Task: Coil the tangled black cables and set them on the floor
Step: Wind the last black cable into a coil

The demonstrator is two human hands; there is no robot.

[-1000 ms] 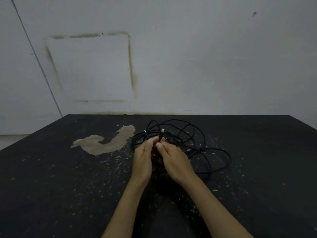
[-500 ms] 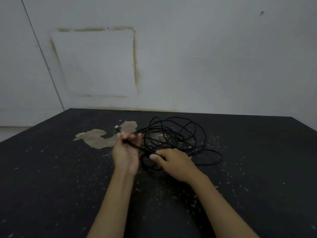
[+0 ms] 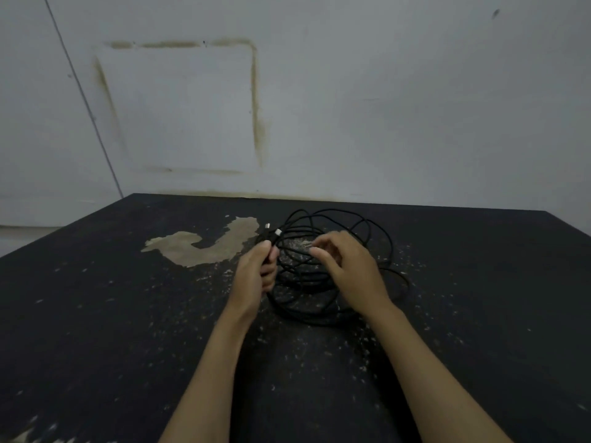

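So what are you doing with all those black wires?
A person is sorting out a tangle of black cables lying on a dark, speckled floor. The left hand grips the cables near two silver-tipped plug ends that stick up past the fingers. The right hand hovers over the loops with fingers loosely curled, holding nothing. The cables are not yet coiled.

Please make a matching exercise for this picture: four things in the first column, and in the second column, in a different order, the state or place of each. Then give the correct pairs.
Column one:
1. left hand
2. right hand
3. tangled black cables
4. pale worn patch

Column two:
A. lying in loose loops on the dark speckled floor
B. fingers loosely spread over the loops, gripping nothing visible
C. bare spot left of the cables
D. gripping cable ends with silver-tipped plugs

Pairs: 1-D, 2-B, 3-A, 4-C
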